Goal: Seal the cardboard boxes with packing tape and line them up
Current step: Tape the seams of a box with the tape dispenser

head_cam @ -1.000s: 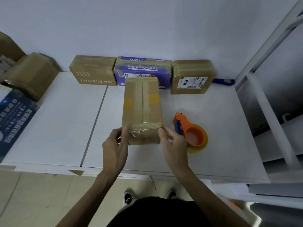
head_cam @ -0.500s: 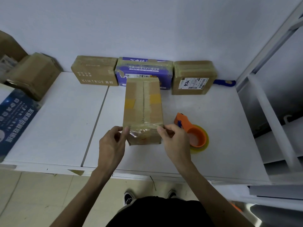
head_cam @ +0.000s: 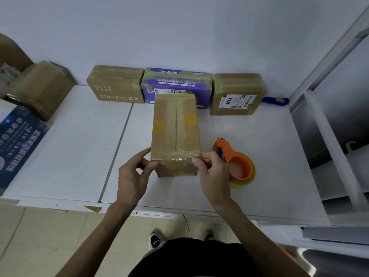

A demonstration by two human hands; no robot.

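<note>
Tape dispenser (head_cam: 233, 160) just right of box (head_cam: 175, 132); box row (head_cam: 175, 82) close behind.

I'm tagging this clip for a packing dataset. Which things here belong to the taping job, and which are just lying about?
Job: tall brown cardboard box, gripped by left hand and right hand; orange tape dispenser; brown KIMTRUE box, purple printed box and brown labelled box lined up behind it.
Lying about: blue-handled tool; dark blue printed sheet; brown carton at far left.
</note>
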